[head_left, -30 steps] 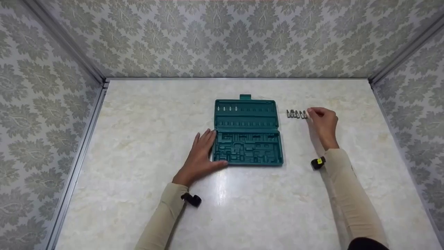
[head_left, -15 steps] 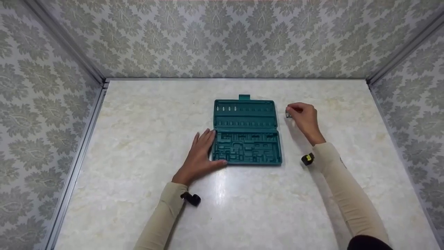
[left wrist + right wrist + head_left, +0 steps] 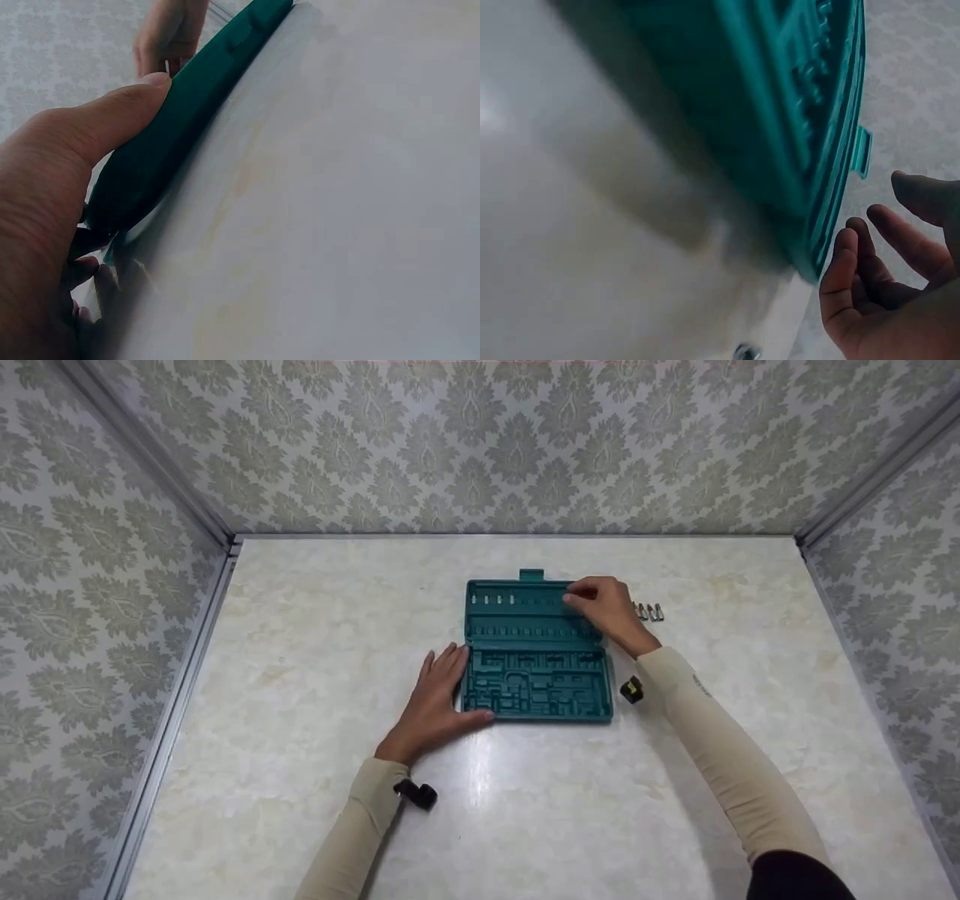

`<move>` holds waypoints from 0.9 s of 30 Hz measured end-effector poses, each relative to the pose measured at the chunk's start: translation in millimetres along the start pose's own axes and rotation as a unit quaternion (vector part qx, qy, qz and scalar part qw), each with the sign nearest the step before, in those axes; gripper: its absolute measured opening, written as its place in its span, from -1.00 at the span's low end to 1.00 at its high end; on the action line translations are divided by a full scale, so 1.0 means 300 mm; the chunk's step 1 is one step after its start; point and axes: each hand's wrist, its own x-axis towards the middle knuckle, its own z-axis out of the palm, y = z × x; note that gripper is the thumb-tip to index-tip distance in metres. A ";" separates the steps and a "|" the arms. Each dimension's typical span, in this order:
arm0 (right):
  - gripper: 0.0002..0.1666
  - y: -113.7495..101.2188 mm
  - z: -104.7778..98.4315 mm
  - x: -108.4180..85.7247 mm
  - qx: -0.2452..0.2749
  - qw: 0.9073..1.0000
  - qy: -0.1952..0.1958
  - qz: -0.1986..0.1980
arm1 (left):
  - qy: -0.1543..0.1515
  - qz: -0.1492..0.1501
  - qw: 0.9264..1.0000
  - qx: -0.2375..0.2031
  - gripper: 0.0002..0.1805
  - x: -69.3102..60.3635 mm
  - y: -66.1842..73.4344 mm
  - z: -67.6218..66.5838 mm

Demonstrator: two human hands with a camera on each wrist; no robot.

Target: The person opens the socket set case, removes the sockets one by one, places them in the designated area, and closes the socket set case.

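A green plastic bit case [image 3: 536, 646] lies unfolded on the table, with several small metal pieces [image 3: 499, 600] at the left of its upper row. My left hand [image 3: 435, 705] rests at the case's lower left corner, thumb [image 3: 127, 112] along the front edge and fingers against the side. My right hand [image 3: 606, 604] is over the upper right part of the case, finger and thumb drawn together. A thin pale screwdriver bit [image 3: 167, 67] shows at its fingers in the left wrist view; the right wrist view does not show it clearly. Several loose bits [image 3: 650, 613] lie right of the case.
The case stands on a pale marbled table [image 3: 315, 660]. Patterned walls [image 3: 465, 442] enclose its back and sides. A latch tab [image 3: 532, 574] sticks out from the case's far edge. A metal end [image 3: 746, 351] shows low in the right wrist view.
My right hand has moved left from the loose bits to above the case's upper half. Those on the right have come back into sight. The left hand has stayed at the case's corner.
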 end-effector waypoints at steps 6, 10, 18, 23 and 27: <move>-0.61 -0.062 0.065 0.054 0.014 0.999 -0.041 -0.020 | -0.005 -0.015 1.000 -0.003 0.40 -0.002 0.003 -0.002; -0.59 -0.080 0.114 0.081 0.004 0.998 -0.064 -0.028 | -0.006 -0.011 1.000 -0.002 0.40 0.000 0.004 -0.003; -0.61 -0.094 0.194 0.114 -0.015 0.997 -0.064 -0.044 | -0.007 0.002 1.000 -0.002 0.39 0.003 0.002 -0.002; -0.62 -0.109 0.223 0.130 -0.038 0.996 -0.055 -0.061 | -0.007 -0.002 1.000 -0.003 0.40 0.005 0.000 -0.002; -0.60 -0.116 0.242 0.137 -0.052 0.996 -0.056 -0.053 | -0.008 -0.010 1.000 -0.004 0.40 0.004 0.000 -0.001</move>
